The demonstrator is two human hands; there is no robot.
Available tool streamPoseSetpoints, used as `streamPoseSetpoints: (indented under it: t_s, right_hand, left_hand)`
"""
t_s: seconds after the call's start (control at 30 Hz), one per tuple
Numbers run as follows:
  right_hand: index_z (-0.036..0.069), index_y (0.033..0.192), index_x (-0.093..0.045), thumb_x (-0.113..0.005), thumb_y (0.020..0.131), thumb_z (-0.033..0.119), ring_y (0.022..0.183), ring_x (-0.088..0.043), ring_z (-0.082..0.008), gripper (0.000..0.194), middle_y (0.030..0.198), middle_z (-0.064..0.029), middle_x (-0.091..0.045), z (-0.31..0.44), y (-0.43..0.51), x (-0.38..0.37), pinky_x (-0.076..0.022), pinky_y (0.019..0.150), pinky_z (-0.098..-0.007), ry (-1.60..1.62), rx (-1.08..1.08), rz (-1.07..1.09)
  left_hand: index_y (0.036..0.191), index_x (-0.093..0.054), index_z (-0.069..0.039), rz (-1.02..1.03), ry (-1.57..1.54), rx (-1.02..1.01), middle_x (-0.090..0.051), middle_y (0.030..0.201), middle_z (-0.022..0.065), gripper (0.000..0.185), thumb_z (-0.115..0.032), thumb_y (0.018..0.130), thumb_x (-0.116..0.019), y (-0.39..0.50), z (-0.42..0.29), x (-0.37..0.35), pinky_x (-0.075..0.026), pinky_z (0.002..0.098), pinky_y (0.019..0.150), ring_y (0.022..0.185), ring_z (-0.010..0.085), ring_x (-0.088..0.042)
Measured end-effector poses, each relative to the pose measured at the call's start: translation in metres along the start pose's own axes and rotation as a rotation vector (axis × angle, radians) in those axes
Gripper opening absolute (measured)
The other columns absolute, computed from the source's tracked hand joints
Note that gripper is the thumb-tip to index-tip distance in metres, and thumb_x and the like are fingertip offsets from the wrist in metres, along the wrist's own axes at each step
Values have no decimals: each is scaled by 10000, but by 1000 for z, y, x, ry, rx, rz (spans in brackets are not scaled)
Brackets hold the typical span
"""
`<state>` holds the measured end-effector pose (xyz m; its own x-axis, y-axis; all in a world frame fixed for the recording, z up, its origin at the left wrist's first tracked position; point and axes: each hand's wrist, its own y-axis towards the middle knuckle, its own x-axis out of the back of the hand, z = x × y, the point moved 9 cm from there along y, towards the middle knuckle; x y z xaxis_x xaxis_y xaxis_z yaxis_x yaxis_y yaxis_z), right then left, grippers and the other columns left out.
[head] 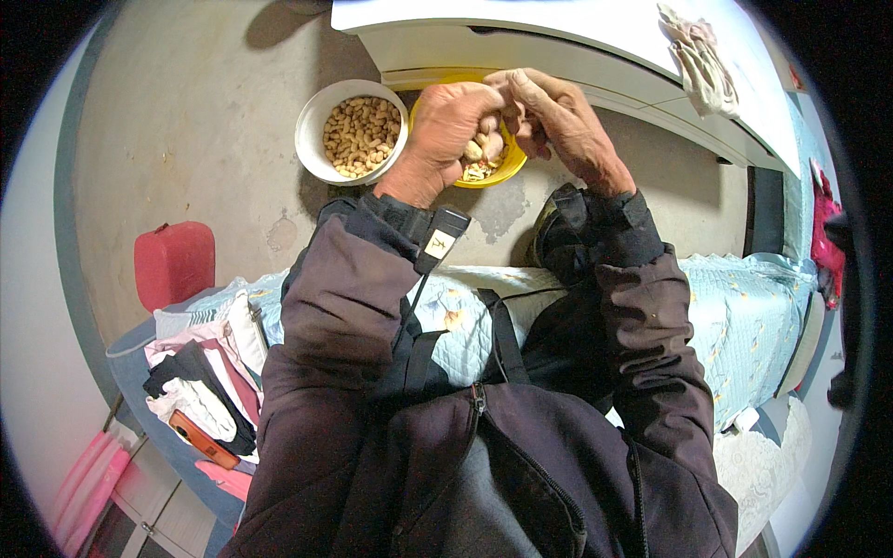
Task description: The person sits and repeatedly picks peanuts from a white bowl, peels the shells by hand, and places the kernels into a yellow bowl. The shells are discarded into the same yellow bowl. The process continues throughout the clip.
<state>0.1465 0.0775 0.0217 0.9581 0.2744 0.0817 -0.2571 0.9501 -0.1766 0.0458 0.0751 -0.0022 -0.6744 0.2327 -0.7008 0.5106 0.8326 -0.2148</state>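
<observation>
My left hand (446,129) is over a yellow bowl (516,164), its fingers curled in. What looks like a pale peanut (474,151) shows between those fingers. My right hand (558,115) meets it at the fingertips, thumb and fingers bent together. Whether anything is pinched there is hidden. Below both hands, broken peanut shells (478,171) lie in the bowl. To the left stands a white bucket (307,132) holding many unshelled peanuts (359,132).
A white table with drawers (432,52) rises just beyond the bowl, with a pale cloth (701,66) on it. A quilted light-blue cover (732,328) spreads beneath me. Left are folded clothes (202,390), an orange-cased phone (202,439) and a red case (174,265).
</observation>
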Motion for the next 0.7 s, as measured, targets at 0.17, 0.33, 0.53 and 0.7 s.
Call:
streamPoseSetpoints:
  t_s: [0.17,0.33,0.53,0.7]
  right_hand:
    - [-31,889,-672,-439,1002,484,530,-490,-84,576,662,-25,-592,-19,-2,-15,-361,466,-261,-150,-215,109]
    - [-29,793,-650,-425,1003,404,529,-506,-98,531,614,-31,-580,-8,2,-12,-373,469,-278,-175,15,-7]
    - [-25,890,-679,-430,1017,378,561,-582,-112,490,637,-45,-618,-1,-1,-11,-426,496,-264,-84,105,-89]
    - [0,1192,-626,-478,1038,333,682,-608,-70,395,864,-23,-675,15,-4,-17,-471,542,-216,1,134,114]
  left_hand:
    - [630,-585,27,-92,252,126,-555,579,61,174,5,802,-585,-5,24,6,-399,281,356,423,114,-496]
    - [567,-563,14,-114,319,15,-519,523,56,230,8,796,-580,-4,19,8,-387,284,335,388,120,-487]
    - [628,-582,18,-97,457,-77,-515,543,44,201,-16,824,-556,-8,8,-2,-410,258,371,411,116,-499]
    - [803,-623,-20,-144,59,95,-461,585,-16,128,-93,898,-578,-4,7,11,-389,233,387,436,81,-442]
